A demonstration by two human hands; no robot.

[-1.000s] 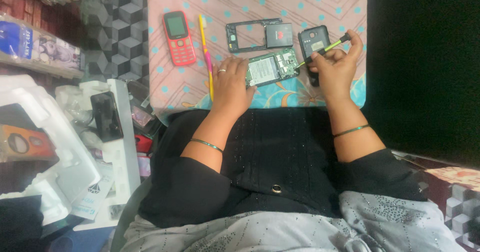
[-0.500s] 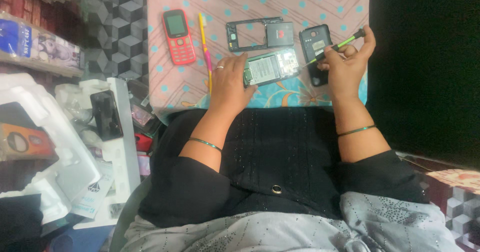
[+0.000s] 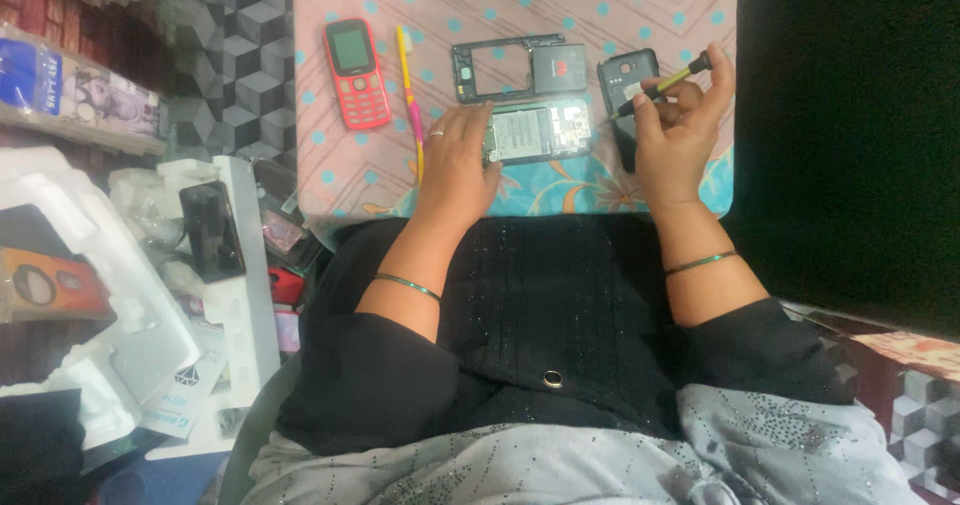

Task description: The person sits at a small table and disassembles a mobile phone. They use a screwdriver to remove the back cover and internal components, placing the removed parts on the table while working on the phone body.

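My left hand (image 3: pixel 462 160) rests palm down on the patterned cloth, its fingertips touching the left end of an opened phone body (image 3: pixel 540 131) with its green circuit board exposed. My right hand (image 3: pixel 678 125) holds a small yellow and black screwdriver (image 3: pixel 668 81), tip pointing left toward the opened phone body. Under that hand lies a black phone back cover (image 3: pixel 626 77). Just beyond the board lie a black phone frame (image 3: pixel 492 69) and a dark battery (image 3: pixel 560 68).
A red keypad phone (image 3: pixel 356 73) and a yellow and pink toothbrush (image 3: pixel 410 95) lie on the cloth to the left. White foam packing (image 3: pixel 110 295), a black phone (image 3: pixel 211 230) and boxes crowd the floor at left. A dark surface fills the right side.
My right hand has lifted off the board and drawn back to the right with the screwdriver. My left hand stays on the phone body's left end.
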